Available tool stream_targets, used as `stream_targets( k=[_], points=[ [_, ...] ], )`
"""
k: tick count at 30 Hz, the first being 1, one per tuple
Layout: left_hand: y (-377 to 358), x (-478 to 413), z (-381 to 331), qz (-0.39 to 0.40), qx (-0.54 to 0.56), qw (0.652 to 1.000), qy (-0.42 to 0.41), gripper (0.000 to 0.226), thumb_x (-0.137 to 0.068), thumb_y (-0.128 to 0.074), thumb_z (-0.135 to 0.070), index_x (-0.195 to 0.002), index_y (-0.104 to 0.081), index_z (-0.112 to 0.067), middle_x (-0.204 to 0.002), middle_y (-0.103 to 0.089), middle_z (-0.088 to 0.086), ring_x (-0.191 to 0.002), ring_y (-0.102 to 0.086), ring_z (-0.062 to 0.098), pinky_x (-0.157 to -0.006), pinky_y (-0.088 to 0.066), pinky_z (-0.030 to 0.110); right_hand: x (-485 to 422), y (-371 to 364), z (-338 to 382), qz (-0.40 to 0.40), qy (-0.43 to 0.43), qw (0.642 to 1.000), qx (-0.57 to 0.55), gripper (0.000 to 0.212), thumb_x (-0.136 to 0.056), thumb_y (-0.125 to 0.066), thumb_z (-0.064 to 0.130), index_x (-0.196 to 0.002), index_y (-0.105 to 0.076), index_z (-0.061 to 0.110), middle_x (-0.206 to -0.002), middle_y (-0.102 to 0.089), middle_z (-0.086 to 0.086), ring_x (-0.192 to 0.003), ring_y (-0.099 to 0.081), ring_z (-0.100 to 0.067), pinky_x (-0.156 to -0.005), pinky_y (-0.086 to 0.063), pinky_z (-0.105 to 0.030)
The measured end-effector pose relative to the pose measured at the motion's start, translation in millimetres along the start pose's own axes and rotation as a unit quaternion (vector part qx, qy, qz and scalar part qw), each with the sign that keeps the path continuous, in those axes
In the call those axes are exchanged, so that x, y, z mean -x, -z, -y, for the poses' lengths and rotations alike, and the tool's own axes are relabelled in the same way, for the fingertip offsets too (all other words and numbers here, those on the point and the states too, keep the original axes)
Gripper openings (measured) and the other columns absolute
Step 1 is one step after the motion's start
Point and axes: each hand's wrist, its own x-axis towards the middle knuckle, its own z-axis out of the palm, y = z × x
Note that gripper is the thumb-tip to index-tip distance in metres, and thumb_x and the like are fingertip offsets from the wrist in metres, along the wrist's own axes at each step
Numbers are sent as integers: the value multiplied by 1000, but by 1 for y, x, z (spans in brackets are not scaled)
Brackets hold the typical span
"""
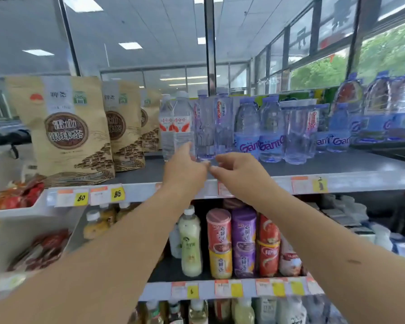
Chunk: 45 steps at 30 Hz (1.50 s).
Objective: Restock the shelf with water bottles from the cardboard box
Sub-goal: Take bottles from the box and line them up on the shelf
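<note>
Head cam, only view: both forearms reached up to the top shelf (pixel 337 164), hands nearly meeting above its front edge. The left hand (pixel 185 167) had its back to the camera and its fingers pointed at the bases of the bottles. Motion blur and the hand's own back hid the fingers, so I couldn't tell its grip or whether it touched anything. The right hand (pixel 234 169) sat just beside it with fingers loosely curled toward the left hand and nothing in them, so released. The water bottles stood upright in a row on that shelf. The slim clear bottle (pixel 205 127) with a purple cap stood right behind the hands, with a 2nd slim bottle (pixel 223 122) touching its right side. It was tight on both sides: 2 red-and-white labelled bottles (pixel 182 127) sat against it on the left, and squat blue-label bottles (pixel 270 134) were packed on the right, running on toward shrink-wrapped packs (pixel 384 113) further along. On the left end of the shelf, 3 brown tea pouches (pixel 65 127) stood upright, well apart from the hands. Price tags (pixel 81 197) lined the shelf lip. The shelf below, under the arms, held a pale green drink bottle (pixel 191 242) and stacked cups (pixel 219 242) in red, yellow and purple. A side bin at far left held red snack bags (pixel 14 195). A window (pixel 384 50) with trees outside ran behind the shelving on the right.
</note>
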Motion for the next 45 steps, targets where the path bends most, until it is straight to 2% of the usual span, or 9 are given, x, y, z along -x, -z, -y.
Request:
stream_targets(
  k=[7, 16, 19, 21, 31, 33, 36, 41, 45],
  points=[
    [-48, 109, 22, 26, 20, 999, 35, 48, -91, -67, -14, -137, -57, -22, -126, -63, 3, -105, -67, 27, -88, -58, 50, 104, 39, -41, 54, -40, 998, 11, 42, -91, -62, 32, -130, -61, 18, -122, -67, 1, -109, -62, -12, -95, -49, -30],
    [-112, 232, 163, 148, -45, 976, 152, 41, -96, -65, -26, -136, -58, -26, -134, -58, -8, -112, -58, 14, -93, -55, 45, 263, 7, -154, 164, -211, 963, 34, 40, -99, -54, 29, -139, -53, 23, -138, -57, 4, -116, -58, -13, -94, -48, -27],
    [-136, 275, 219, 195, -65, 961, 186, 21, -95, -65, -28, -116, -63, -33, -113, -57, -10, -100, -57, 15, -89, -53, 39, 316, -19, -203, 184, -272, 942, 69, 39, -97, -54, 28, -137, -55, 27, -125, -65, 4, -100, -64, -8, -81, -52, -16],
    [-151, 307, 257, 207, -74, 950, 223, 35, -94, -65, -27, -129, -63, -30, -121, -62, -9, -104, -62, 19, -89, -54, 40, 353, -37, -237, 203, -302, 928, 76, 38, -97, -55, 26, -135, -58, 27, -113, -66, 4, -80, -60, 4, -65, -44, -5],
    [-235, 426, 414, 240, -31, 876, 417, 40, -94, -64, -24, -134, -61, -29, -118, -62, -8, -106, -64, 24, -97, -54, 49, 507, -97, -416, 237, -460, 853, 73, 25, -86, -63, 21, -110, -71, 19, -104, -72, -5, -90, -65, -19, -81, -52, -28],
    [-256, 441, 440, 238, -36, 868, 434, 32, -94, -64, -21, -124, -66, -33, -116, -63, -6, -99, -65, 28, -95, -54, 51, 529, -108, -458, 256, -465, 843, 88, 33, -83, -62, 30, -115, -69, 27, -110, -70, 2, -103, -63, -18, -93, -50, -31],
    [-288, 462, 477, 226, -48, 860, 456, 36, -93, -65, -16, -79, -66, -49, -102, -62, -1, -104, -64, 35, -93, -55, 54, 558, -126, -517, 279, -481, 825, 107, 42, -82, -63, 35, -123, -64, 27, -120, -68, 3, -112, -61, -20, -99, -47, -39],
    [-322, 497, 547, 159, -19, 851, 500, 31, -92, -67, -18, -121, -68, -29, -114, -67, -6, -104, -67, 19, -98, -54, 48, 596, -179, -599, 317, -476, 813, 110, 55, -87, -65, 36, -138, -51, 23, -131, -61, -4, -117, -57, -25, -96, -47, -33],
    [-329, 524, 595, 154, 0, 834, 529, 28, -93, -66, -15, -112, -68, -35, -109, -69, -15, -107, -67, 15, -101, -52, 46, 593, -246, -634, 293, -386, 869, 104, 52, -83, -68, 31, -132, -53, 20, -125, -61, -9, -113, -57, -28, -86, -41, -26]
  ],
)
